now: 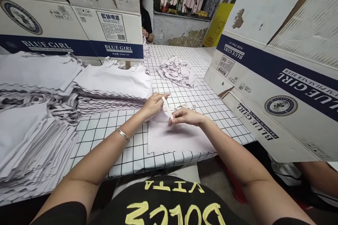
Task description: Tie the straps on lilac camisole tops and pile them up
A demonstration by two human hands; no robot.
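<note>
A pale pink garment (179, 139) lies flat on the checked table in front of me, its lower edge near the table's front edge. Between my hands a narrow light strap (167, 108) rises from the garment's top. My left hand (155, 104) pinches the strap's upper end, and its wrist wears a silver bangle. At the lower end, the thumb and fingers of my right hand (183, 116) are closed on the same strap. Thin ties lie just behind my right hand.
Tall stacks of similar garments (113, 81) fill the table's left side. A crumpled cloth pile (176, 71) lies farther back. Cardboard panels (264, 77) stand right and back left (111, 24). Behind the left one, a person (146, 24) is partly visible; another arm shows at lower right.
</note>
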